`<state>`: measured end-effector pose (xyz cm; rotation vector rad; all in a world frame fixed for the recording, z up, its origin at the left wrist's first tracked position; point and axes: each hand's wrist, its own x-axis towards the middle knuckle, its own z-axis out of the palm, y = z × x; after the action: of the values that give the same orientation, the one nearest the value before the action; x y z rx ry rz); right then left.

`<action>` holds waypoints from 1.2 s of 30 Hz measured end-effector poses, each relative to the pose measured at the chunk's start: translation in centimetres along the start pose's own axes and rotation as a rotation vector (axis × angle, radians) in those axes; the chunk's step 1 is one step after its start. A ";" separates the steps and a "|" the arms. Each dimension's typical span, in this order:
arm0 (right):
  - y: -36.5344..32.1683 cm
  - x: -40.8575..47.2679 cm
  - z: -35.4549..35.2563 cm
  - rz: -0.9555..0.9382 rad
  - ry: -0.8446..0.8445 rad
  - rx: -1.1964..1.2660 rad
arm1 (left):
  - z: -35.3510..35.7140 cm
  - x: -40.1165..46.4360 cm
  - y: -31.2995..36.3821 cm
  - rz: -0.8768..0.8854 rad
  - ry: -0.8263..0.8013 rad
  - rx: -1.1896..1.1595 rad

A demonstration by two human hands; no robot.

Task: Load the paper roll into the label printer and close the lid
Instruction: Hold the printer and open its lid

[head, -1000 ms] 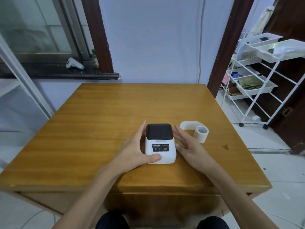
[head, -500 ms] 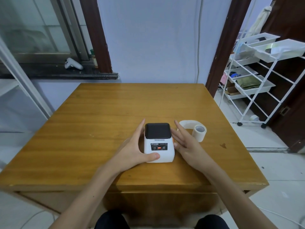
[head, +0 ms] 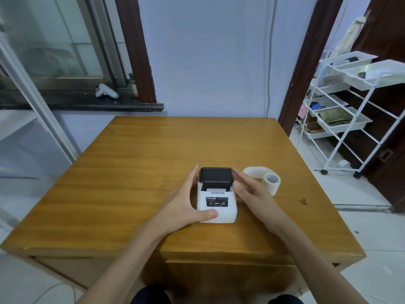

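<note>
A small white label printer (head: 217,207) with a black lid (head: 215,176) stands on the wooden table (head: 153,172). The lid has lifted a little at its front, showing a gap above the white body. My left hand (head: 186,205) wraps the printer's left side, thumb across its front lower edge. My right hand (head: 252,194) rests against the right side, fingers up by the lid's right edge. A white paper roll (head: 270,182) stands on end just right of my right hand, with a loose strip curling behind it.
A white wire trolley (head: 350,110) with trays stands on the floor to the right of the table. A dark window ledge (head: 83,102) at the back left carries a white controller (head: 106,91). The table's front edge lies close to my body.
The black lid has popped up at its front, where it lay flat before. My right fingers have shifted up to the lid's right edge. My left hand stays on the printer.
</note>
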<state>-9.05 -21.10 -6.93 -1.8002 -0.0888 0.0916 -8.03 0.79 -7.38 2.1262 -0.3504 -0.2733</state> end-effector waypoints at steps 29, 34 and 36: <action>-3.9 5.1 0.7 0.007 -0.231 -0.583 | -0.1 -0.2 0.2 0.018 0.010 0.010; -4.2 5.8 0.6 0.010 -0.303 -0.633 | -0.1 -0.1 0.1 0.033 0.011 0.025; -4.0 5.6 0.6 -0.010 -0.273 -0.603 | -0.1 0.0 0.0 0.040 0.014 0.026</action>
<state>-3.59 -18.96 -3.27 -2.3793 -0.3509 0.3320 -8.00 0.89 -7.34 2.1435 -0.3901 -0.2316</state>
